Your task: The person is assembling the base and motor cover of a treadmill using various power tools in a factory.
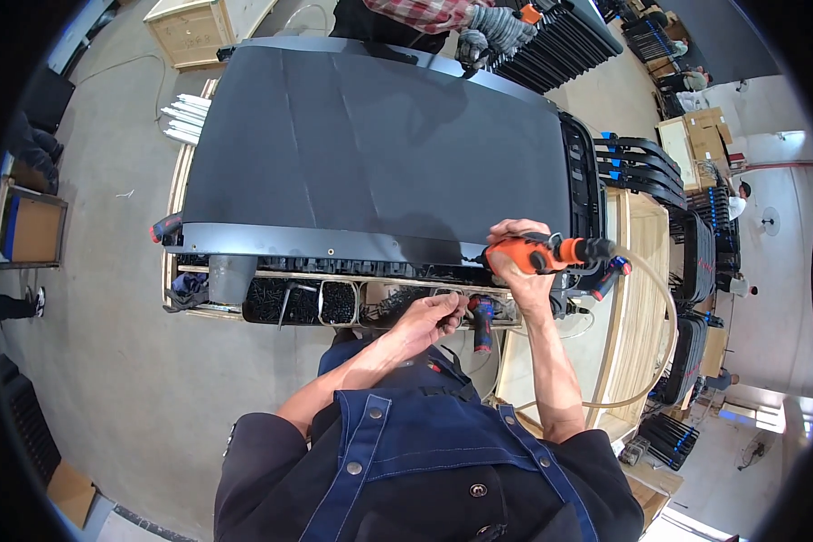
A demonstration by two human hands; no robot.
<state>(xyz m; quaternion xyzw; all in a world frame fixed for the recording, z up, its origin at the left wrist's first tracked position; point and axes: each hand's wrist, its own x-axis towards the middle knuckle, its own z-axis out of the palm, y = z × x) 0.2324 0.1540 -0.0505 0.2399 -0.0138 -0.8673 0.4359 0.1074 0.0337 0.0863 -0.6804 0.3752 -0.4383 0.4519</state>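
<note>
A large dark grey panel (434,154) lies before me, with a metal rail (334,242) along its near edge. My right hand (524,271) is wrapped round an orange pneumatic tool (528,253) near the rail's right part. Its thin tip points left and sits close to the rail; contact cannot be made out. My left hand (432,321) is pinched above the parts trays, around something small and dark that I cannot make out. Black fasteners fill one tray (339,303). A blue-and-red cordless driver (482,325) stands just right of my left hand.
A pale air hose (670,312) loops down at the right from the orange tool. Across the panel stands a co-worker with gloved hands (501,32). Another driver (612,277) is at the right corner, beside a wooden crate (637,298). Black frames (641,167) are stacked beyond.
</note>
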